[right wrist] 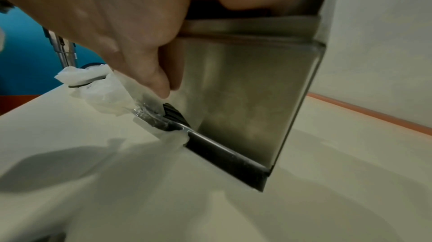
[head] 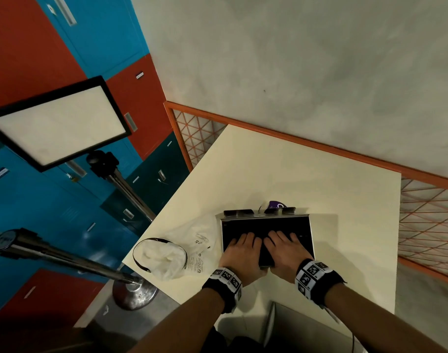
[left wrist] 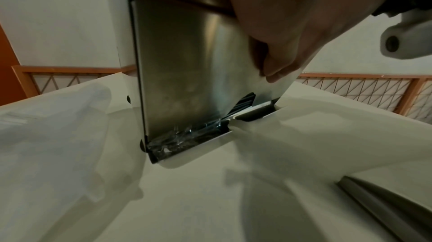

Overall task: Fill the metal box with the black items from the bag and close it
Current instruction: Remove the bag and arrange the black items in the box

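The metal box (head: 305, 215) lies on the cream table (head: 294, 169). Its lid (head: 263, 226) is tilted, the near edge raised. My left hand (head: 240, 253) and right hand (head: 284, 249) lie side by side on the lid, fingers on top. In the wrist views each thumb presses the lid's steel underside (left wrist: 182, 70) (right wrist: 245, 89), so both hands pinch it. Ribbed black items (left wrist: 240, 105) (right wrist: 175, 114) and crinkled clear wrap show in the gap above the box's lower wall (right wrist: 224, 155). More black items (head: 238, 212) stick out past the far edge. The white plastic bag (head: 189, 240) lies left of the box.
A purple scrap (head: 277, 205) sits behind the box. An orange mesh railing (head: 421, 225) borders the table's far and right sides. Metal stanchions (head: 65, 256) and a framed light panel (head: 57, 126) stand left, before red and blue lockers. A grey object (head: 294, 327) lies near me.
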{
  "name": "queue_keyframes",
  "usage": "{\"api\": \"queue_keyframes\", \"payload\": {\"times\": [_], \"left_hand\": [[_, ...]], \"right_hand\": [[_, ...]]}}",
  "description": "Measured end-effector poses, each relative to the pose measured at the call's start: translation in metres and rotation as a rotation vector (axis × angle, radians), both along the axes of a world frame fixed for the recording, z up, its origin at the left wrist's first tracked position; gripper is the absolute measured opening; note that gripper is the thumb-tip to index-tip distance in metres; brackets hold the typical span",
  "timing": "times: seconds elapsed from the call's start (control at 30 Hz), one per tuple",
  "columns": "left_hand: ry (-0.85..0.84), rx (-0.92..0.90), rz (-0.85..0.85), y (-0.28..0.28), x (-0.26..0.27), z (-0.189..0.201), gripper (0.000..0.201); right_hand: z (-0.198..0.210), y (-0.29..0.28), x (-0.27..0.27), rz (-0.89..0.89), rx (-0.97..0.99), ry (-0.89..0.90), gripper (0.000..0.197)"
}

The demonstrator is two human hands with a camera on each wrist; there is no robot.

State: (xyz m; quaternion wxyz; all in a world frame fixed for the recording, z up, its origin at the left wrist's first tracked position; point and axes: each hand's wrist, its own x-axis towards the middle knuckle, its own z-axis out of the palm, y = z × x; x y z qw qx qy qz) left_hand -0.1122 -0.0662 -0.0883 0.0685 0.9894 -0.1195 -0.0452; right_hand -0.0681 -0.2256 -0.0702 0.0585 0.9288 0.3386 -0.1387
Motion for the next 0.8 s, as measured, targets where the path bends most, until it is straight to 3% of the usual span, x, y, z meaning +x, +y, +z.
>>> {"api": "queue_keyframes", "payload": {"times": [0.33, 0.5, 0.8], "left_hand": [[0.102, 0.025, 0.022, 0.003, 0.015, 0.001, 0.079], [0.157, 0.001, 0.041, 0.003, 0.024, 0.003, 0.080], [0.141, -0.021, 0.020, 0.006, 0.033, 0.006, 0.076]], "right_hand": [[0.004, 0.001, 0.010, -0.036, 0.013, -0.004, 0.075], [0.003, 0.000, 0.011, -0.055, 0.014, -0.041, 0.066], [0.000, 0.002, 0.026, -0.105, 0.046, 0.043, 0.072]]}}
